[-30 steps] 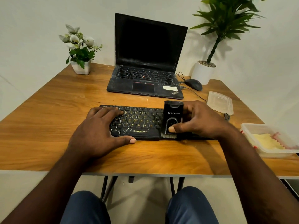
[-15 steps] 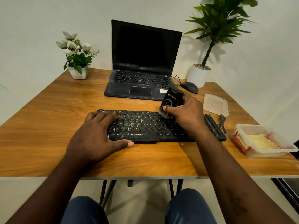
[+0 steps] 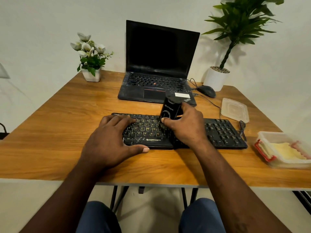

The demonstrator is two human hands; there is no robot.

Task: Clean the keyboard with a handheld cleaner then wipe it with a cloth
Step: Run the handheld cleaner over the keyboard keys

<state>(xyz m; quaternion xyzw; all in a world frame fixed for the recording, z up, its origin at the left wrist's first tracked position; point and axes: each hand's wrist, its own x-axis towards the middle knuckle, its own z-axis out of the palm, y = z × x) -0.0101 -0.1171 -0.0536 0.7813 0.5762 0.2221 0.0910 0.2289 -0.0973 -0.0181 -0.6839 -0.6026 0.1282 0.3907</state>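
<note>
Since 1 s ago the handheld cleaner [image 3: 169, 109] has gone from the keyboard's [image 3: 223, 133] near edge up to its far rows, approx mid-kbd, top tilted toward the laptop [image 3: 159, 64]. R hand [image 3: 186, 128] grips the cleaner, thumb on its front face; L hand [image 3: 109, 142] lies flat on the kbd's left end, fingers spread, thumb along its near edge. Yellow cloth [image 3: 286, 150] sits in a clear box [image 3: 269, 137] on the worktop [image 3: 67, 132], right of the kbd.

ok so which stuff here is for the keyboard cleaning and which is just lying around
For the job: keyboard, cleaner gripped by right hand, left hand resting on keyboard, cloth in tub.
Lying about: laptop, mouse, lid, flowers, plant.
</note>
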